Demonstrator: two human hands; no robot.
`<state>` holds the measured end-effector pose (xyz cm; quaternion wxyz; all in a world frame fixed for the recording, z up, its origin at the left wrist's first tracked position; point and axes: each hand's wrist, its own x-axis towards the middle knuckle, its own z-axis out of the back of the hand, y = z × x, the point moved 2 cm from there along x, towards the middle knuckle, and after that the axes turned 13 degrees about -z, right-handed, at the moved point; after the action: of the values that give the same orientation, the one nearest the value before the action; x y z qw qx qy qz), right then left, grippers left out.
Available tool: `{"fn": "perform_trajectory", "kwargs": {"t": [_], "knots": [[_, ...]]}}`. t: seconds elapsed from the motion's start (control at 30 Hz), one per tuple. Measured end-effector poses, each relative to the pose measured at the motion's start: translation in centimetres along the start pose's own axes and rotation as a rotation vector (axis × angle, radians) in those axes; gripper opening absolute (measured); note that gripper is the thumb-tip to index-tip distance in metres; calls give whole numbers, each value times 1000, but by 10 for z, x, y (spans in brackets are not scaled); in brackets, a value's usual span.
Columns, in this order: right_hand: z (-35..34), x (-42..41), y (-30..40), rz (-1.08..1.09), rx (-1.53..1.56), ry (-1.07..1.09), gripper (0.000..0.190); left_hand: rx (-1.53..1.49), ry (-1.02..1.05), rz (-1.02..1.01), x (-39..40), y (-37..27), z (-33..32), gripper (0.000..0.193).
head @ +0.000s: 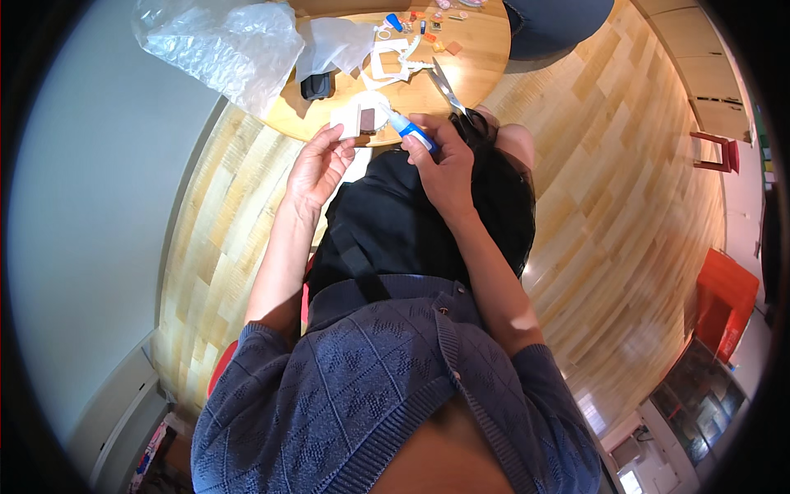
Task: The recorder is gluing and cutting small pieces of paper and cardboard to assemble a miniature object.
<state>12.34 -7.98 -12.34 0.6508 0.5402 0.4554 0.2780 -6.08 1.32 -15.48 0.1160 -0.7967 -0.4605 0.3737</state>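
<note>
Between the thumb and fingers of my left hand [322,162] is a small flat white piece [347,121], held over the table's near edge. My right hand [445,157] grips a blue and white glue bottle [415,131], its narrow tip pointing up and left. The tip is close to a round white piece with a scalloped rim [378,104]. A small brown square [367,120] shows beside the white piece; whether it is fixed to either piece I cannot tell. Metal scissors with black handles [449,89] lie at the table's edge, just beyond my right hand.
On the round wooden table [284,120] are a black plastic container [316,86], white cut-out scraps [386,62], crumpled clear plastic wrap [234,49] and a translucent bag [336,43]. Several small coloured pieces and a blue cap [394,22] lie at the far side. Dark blue upholstery or clothing [558,25] borders the table.
</note>
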Motion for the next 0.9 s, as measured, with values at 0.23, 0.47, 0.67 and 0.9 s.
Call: {"fn": "perform_trajectory", "kwargs": {"t": [0.23,0.47,0.67,0.9], "knots": [[7,-14,51,167,93,-94,19,-155,78,167,-10,13,-19,22],[25,-13,89,243,62,-157,18,-203,105,265,-19,34,-61,20],[36,-6,106,339,18,-210,16,-244,155,269,-20,37,-93,21],[31,-1,112,302,40,-141,16,-224,140,210,-22,30,-93,22]]}}
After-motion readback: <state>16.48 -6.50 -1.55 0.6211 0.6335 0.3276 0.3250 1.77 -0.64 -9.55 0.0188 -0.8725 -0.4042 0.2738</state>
